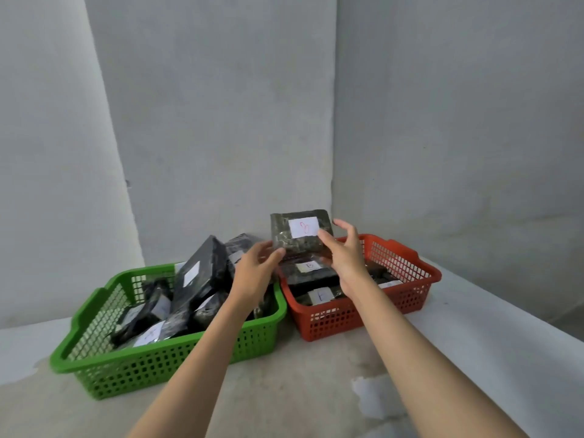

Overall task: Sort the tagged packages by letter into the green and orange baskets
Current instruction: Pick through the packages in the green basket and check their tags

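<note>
A dark wrapped package with a white tag marked "B" in red is held up above the near-left corner of the orange basket. My left hand pinches its lower left edge. My right hand holds its right side, thumb on the front near the tag, fingers spread behind. The orange basket holds several dark tagged packages. The green basket on the left is piled with several dark tagged packages, one leaning upright.
Both baskets stand side by side on a pale concrete surface in a corner of grey walls. A ledge edge runs along the right. A pale patch marks the floor near my right forearm.
</note>
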